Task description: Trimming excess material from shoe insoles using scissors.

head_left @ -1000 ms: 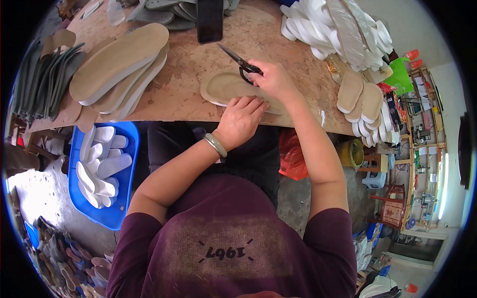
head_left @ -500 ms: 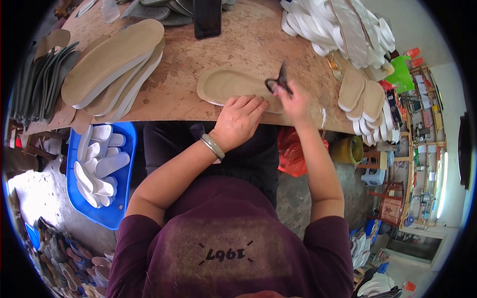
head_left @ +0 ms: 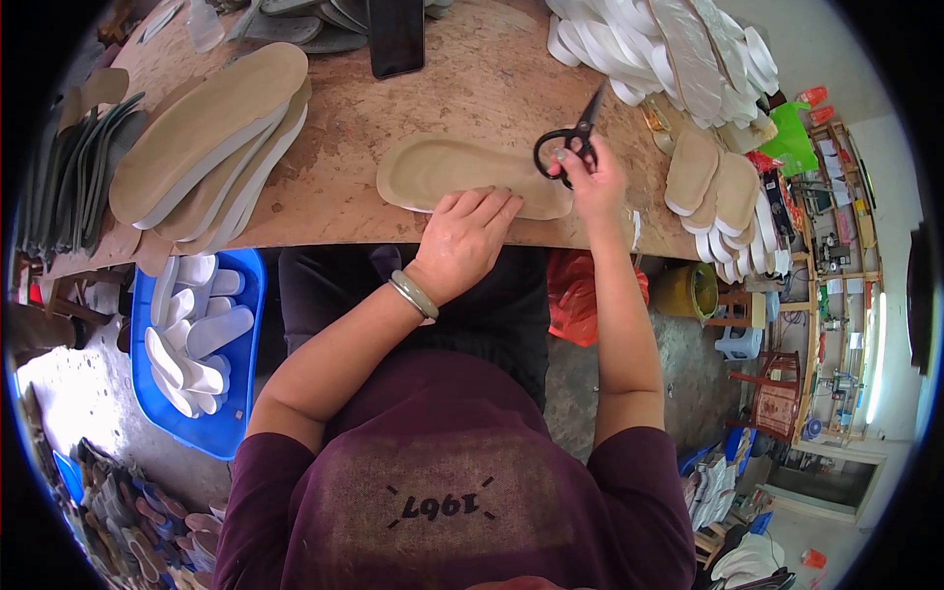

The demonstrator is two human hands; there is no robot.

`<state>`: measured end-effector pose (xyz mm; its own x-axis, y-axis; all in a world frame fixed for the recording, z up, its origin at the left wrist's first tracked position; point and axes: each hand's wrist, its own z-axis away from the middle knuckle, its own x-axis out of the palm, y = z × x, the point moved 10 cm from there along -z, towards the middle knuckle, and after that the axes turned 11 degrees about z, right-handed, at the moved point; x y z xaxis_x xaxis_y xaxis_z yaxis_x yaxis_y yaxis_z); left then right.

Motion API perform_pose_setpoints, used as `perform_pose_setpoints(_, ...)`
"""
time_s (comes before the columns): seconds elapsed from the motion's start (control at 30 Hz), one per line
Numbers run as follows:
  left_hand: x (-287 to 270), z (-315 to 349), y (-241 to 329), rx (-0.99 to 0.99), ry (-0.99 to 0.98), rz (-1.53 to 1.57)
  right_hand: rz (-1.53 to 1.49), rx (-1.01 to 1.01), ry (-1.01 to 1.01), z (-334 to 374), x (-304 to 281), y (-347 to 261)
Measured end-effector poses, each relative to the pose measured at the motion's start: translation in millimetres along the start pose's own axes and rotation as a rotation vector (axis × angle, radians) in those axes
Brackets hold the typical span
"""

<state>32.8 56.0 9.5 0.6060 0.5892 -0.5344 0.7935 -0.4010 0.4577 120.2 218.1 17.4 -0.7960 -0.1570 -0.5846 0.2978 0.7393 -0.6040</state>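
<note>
A tan insole [head_left: 442, 169] with a pale edge lies lengthwise on the wooden table in front of me. My left hand [head_left: 465, 236] rests on its near side, fingers stretched out together and lying flat over the surface. Black-handled scissors [head_left: 580, 133] are gripped in my right hand [head_left: 598, 182] just above the insole's right end, the blades pointing up and away from me to the right. The fingers of that hand are closed around the handle loops.
Stacked tan insoles [head_left: 211, 138] and dark grey sheets [head_left: 74, 167] sit at the left. White soles [head_left: 629, 44] are heaped at the back right, more insoles [head_left: 723, 192] at the right edge. A phone [head_left: 396, 39] lies at the back. Below left stands a blue basin [head_left: 258, 324] of white soles.
The scissors have swung further up and right in my right hand, baring the insole's right end. My left hand keeps pressing the insole. The view has shifted slightly.
</note>
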Motion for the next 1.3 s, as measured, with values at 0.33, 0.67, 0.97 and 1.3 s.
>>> perform_pose_setpoints(0.33,0.4,-1.6,-0.9,0.008,0.004,-0.017,-0.002,0.153,0.033,6.3,-7.1,16.2)
perform_pose_setpoints(0.67,3.7,2.5,1.8,-0.007,-0.026,-0.006,-0.016,0.059,0.014,18.6,-3.2,3.6)
perform_pose_setpoints(0.97,5.2,0.4,-0.8,-0.011,-0.032,-0.010,-0.259,0.073,-0.179,-0.3,-4.8,-4.1)
perform_pose_setpoints(1.3,1.0,0.9,0.4,-0.009,-0.029,0.050,-0.485,0.270,-0.132,-9.2,-2.0,28.8)
